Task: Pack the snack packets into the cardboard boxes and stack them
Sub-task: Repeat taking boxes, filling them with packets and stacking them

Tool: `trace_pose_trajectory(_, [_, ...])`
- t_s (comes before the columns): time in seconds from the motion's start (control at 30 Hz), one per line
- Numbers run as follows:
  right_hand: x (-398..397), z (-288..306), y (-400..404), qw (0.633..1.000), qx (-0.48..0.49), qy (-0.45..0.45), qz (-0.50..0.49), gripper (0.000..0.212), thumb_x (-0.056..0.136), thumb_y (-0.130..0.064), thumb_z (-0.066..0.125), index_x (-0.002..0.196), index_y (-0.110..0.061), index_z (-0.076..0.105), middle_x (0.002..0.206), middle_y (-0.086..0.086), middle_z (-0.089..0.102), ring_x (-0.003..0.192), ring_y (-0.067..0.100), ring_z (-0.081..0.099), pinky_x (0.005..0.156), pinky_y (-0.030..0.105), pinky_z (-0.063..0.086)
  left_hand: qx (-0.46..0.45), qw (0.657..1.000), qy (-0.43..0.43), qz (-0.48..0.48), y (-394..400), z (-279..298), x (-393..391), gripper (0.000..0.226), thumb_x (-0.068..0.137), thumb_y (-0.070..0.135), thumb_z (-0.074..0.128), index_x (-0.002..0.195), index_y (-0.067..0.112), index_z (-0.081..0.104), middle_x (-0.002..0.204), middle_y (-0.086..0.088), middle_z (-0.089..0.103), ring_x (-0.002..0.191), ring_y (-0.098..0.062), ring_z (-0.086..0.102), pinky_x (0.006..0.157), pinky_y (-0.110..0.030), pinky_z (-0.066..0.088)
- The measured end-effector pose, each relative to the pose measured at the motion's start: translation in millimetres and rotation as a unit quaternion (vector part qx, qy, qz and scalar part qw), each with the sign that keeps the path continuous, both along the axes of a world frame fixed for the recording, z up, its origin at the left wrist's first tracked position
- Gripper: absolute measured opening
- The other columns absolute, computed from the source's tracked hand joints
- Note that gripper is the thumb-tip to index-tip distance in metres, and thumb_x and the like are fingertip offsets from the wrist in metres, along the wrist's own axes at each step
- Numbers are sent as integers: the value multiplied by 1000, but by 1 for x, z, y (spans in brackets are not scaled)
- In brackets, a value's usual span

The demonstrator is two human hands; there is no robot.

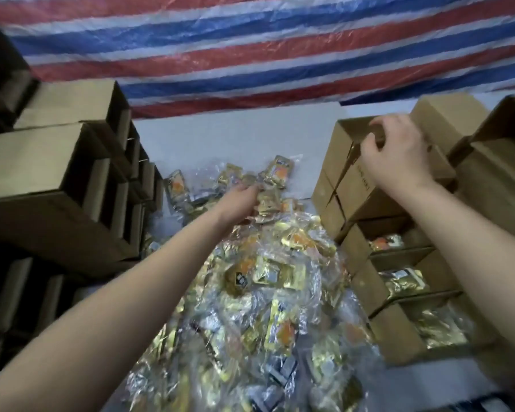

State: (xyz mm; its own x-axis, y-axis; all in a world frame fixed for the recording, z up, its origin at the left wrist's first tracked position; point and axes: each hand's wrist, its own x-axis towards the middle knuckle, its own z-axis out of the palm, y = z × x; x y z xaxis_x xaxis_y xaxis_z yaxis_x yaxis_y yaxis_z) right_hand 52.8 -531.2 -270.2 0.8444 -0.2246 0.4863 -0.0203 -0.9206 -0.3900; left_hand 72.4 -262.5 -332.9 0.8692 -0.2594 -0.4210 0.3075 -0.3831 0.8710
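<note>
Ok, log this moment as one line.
left hand: grabbing snack packets | right hand: holding box flap | packing underway

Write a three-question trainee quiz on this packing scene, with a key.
1. True or false: the right hand grips a box.
2. Where does the left hand reach? A) packet pile B) left box stack C) tarp
3. Fill in: the open boxes at right hold gold ____.

Key: 1 true; 2 A; 3 packets.
</note>
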Motion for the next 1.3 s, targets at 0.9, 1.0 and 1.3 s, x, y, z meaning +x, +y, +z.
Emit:
trace_pose_trajectory(0.9, [9,-27,146,982,43,70,172,22,86,-47,39,78,-34,55,76,-10,62,68,18,54,67,38,47,74,941,-257,205,196,71,-102,33,93,48,42,87,26,65,84,8,70,82,-9,66,81,-37,56])
trace_pose_trajectory(1.0, [23,-7,175,977,37,52,202,16,87,-47,40,87,-45,56,78,-16,62,76,16,54,71,39,48,124,880,-387,244,224,115,-107,33,92,47,40,83,26,63,81,11,68,78,-2,63,74,-26,50])
trace_pose_trajectory(1.3, [38,42,254,949,14,25,313,13,94,-12,58,92,-11,71,88,-5,60,85,15,51,79,27,33,606,684,-266,308,325,182,-60,50,95,43,54,130,7,51,126,-16,58,117,-34,55,94,-45,47])
